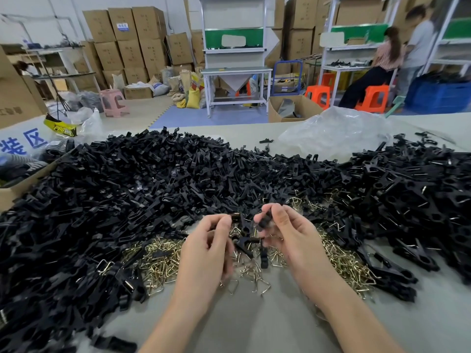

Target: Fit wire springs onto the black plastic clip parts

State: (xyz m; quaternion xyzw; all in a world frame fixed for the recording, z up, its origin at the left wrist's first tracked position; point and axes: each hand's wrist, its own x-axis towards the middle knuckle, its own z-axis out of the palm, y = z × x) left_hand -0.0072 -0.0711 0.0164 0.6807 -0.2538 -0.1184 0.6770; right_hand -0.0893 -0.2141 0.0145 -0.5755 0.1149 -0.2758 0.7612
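Grey bench (pixel 254 322) heaped with black clip parts (pixel 127 187) and wire springs (pixel 163 263). Near its front edge the left hand (pixel 204 253) pinches a black piece (pixel 235 217); the right hand (pixel 293 238) grips a clip half (pixel 265 219).

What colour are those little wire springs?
The wire springs are shiny gold, clearest in the head view.

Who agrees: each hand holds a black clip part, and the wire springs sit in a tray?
One error: the wire springs lie loose on the table, not in a tray, as the head view shows. The left hand and right hand each hold a black clip part.
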